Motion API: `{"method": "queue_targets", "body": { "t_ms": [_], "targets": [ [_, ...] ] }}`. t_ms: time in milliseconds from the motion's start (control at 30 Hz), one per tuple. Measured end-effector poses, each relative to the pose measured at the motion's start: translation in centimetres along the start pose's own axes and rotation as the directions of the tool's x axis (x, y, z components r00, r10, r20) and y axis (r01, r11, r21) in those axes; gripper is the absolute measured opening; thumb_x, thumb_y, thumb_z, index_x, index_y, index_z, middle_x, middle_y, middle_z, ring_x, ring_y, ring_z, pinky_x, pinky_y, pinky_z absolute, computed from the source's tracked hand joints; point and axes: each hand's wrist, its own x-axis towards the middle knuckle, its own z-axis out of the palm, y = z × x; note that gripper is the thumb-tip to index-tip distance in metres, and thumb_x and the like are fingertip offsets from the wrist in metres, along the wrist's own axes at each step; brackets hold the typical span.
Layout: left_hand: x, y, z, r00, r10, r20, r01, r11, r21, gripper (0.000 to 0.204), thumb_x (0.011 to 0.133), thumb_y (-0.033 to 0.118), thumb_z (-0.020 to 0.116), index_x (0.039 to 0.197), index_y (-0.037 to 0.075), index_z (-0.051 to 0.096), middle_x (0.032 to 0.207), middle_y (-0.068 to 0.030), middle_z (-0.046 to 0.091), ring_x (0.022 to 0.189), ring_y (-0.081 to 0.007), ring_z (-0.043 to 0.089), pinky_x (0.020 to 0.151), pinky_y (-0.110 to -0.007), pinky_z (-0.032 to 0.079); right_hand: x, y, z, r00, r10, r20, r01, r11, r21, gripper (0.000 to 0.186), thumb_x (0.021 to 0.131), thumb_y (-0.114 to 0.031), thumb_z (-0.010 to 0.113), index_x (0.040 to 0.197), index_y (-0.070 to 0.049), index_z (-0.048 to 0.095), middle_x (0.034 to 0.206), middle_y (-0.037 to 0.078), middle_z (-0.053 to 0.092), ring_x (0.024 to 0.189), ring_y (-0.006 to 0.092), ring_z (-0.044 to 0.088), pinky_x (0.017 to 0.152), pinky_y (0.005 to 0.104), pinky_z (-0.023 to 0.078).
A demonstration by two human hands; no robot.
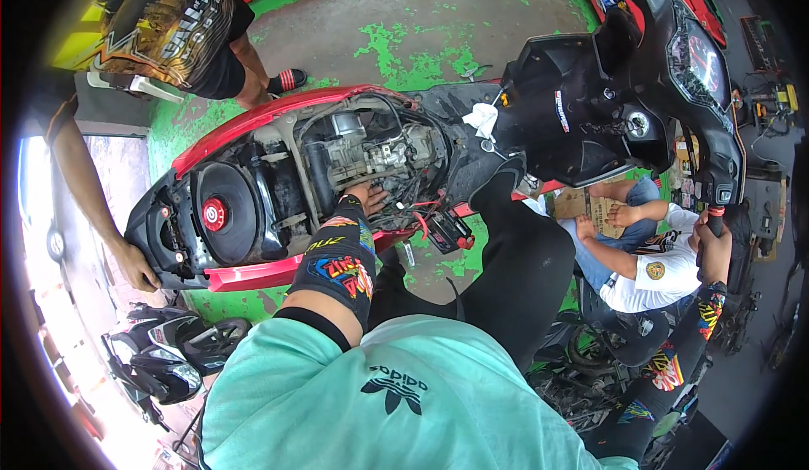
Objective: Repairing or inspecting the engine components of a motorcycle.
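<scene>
A red and black scooter (253, 108) stands across the view with its seat off and the engine bay bare. My left hand (367, 200) reaches into the bay beside the grey metal engine parts (383, 154), fingers stretched and apart, close to loose wires and hoses. I cannot make out exactly what the fingertips touch. At the far right, my right hand (713, 249) is wrapped round the handlebar grip (715, 220). A black battery with red terminal parts (447, 232) hangs by cables at the scooter's near side. A white rag (481, 120) lies on the black centre panel.
At the left a person's hand (136, 268) rests on the scooter's tail. Another person in a white shirt (653, 264) sits at the near right by the front. A red fuel cap (216, 213) sits behind the bay. A second motorcycle (168, 348) stands at lower left.
</scene>
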Motion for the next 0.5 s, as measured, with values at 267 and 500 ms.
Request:
{"method": "queue_targets", "body": {
  "t_ms": [267,500],
  "targets": [
    [0.0,0.2,0.1,0.998,-0.021,-0.060,0.022,0.999,0.027,0.030,0.105,0.027,0.043,0.128,0.011,0.052,0.115,-0.0107,0.065,0.109,-0.0326,0.068,0.101,-0.052,0.048,-0.6,-1.1,0.4,0.996,0.066,-0.062,-0.070,0.995,-0.077,0.008,0.086,-0.008,0.061,0.092,-0.007,0.056,0.065,-0.001,0.050,0.048,0.0080,0.042,0.045,0.0252,0.031],
    [-3.5,4.4,1.4,0.987,-0.159,-0.040,0.152,0.794,0.589,0.037,0.099,0.041,0.054,0.112,0.008,0.061,0.108,-0.0103,0.071,0.104,-0.0298,0.070,0.092,-0.046,0.051,-0.1,0.1,0.1,0.990,0.053,-0.128,-0.069,0.990,-0.127,0.016,0.083,-0.016,0.066,0.091,-0.004,0.059,0.059,-0.002,0.051,0.044,0.0071,0.043,0.039,0.0270,0.031]
  ]
}}
